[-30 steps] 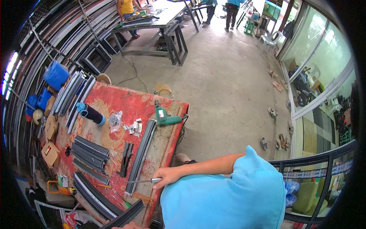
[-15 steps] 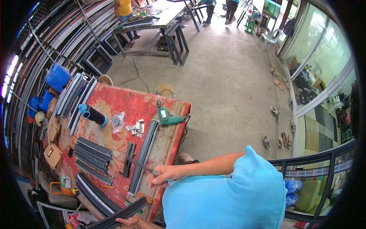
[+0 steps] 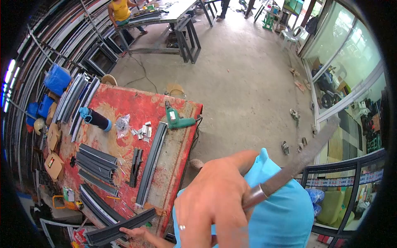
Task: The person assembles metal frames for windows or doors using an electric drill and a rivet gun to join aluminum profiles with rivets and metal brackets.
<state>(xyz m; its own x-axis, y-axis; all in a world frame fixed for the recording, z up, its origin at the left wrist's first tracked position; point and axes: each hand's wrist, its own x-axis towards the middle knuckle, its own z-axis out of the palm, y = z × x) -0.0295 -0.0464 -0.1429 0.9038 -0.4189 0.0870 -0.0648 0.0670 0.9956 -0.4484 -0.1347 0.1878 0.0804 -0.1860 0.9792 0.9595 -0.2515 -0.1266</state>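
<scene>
Here, starting on the left, we see a blue bottle (image 3: 97, 120) standing on the red table (image 3: 138, 96). On the near side of it, a bunch of dark strips (image 3: 97, 163) lies flat. At the near left, the dark bar (image 3: 103, 234) slants over the table's near end. Our left hand (image 3: 134, 232) holds it from the near side, with fingers on the bar, but we cannot tell where each one goes. Farther off, a clear bag (image 3: 123, 126) sits to the left of some shiny bits (image 3: 144, 131). Next come two short black pieces (image 3: 134, 167), then a long bar (image 3: 152, 165) lying close beside them. A green drill (image 3: 178, 119) rests on its side by the far right corner. To the right, our right hand (image 3: 215, 198) is up high, big and close to us, fingers closed around the handle of a metal tool (image 3: 297, 161). Its flat blade points to the far right.
</scene>
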